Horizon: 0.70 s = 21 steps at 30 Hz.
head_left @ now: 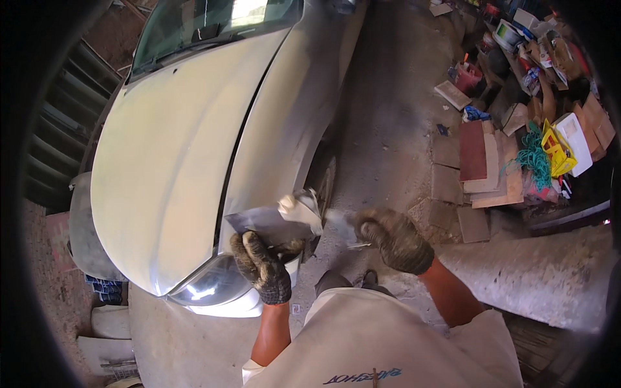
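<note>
In my left hand, in a dark, worn work glove, is a flat dark board, with my fingers wrapped round its near edge. A lump of cream-coloured paste sits at the board's right end. My right hand, gloved the same way, grips a scraper whose blade is smeared by motion. The blade points left, close to the paste; whether it touches is unclear. Just beyond the board is the car's front fender. The car's hood carries patchy cream and pale yellow areas.
The headlight lies below and left of the board. At right are heaped cardboard, a teal cord tangle and a yellow bag. A pale slab runs beside my right arm. Corrugated metal stands at left.
</note>
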Tool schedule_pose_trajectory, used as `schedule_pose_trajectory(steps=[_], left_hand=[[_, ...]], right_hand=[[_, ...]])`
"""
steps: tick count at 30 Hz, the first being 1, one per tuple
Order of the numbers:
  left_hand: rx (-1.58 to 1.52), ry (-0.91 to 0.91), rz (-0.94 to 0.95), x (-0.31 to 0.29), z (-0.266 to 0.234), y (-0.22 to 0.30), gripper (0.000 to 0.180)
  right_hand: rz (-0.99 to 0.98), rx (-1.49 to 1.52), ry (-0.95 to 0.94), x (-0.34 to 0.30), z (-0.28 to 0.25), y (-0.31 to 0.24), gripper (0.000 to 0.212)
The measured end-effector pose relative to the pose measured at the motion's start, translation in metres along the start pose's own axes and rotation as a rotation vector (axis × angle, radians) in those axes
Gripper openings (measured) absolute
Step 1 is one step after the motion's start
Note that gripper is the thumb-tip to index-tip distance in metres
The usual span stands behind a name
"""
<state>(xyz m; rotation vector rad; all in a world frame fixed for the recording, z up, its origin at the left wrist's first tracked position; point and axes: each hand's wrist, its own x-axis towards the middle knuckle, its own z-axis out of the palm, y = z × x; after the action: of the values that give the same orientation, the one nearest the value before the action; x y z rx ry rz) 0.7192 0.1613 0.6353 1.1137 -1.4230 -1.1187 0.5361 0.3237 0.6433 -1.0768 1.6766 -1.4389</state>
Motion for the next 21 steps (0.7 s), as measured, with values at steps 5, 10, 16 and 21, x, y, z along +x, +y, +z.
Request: schedule_pose_trajectory(steps=[5, 10, 16, 21], left_hand=[[0.103, -0.060, 0.212, 0.002, 0.077, -0.007, 0.038], [0.411, -0.124, 0.762, 0.013, 0.166, -0.030, 0.027], [0.158, -0.677, 0.658, 0.067, 0.296, -0.018, 0.035], [0.197, -0.935, 0.749, 0.106, 0.375, 0.005, 0.028]], right_hand=[[0.037, 0.661, 0.441, 0.030, -0.029, 0.024, 0.017], [0.102, 0.378, 0.623, 0.080, -0.082, 0.052, 0.018], [0.031, 0.016, 0.812, 0.160, -0.176, 0.063, 0.016], [0.014, -0.023, 0.828, 0.222, -0.235, 0.065, 0.018]])
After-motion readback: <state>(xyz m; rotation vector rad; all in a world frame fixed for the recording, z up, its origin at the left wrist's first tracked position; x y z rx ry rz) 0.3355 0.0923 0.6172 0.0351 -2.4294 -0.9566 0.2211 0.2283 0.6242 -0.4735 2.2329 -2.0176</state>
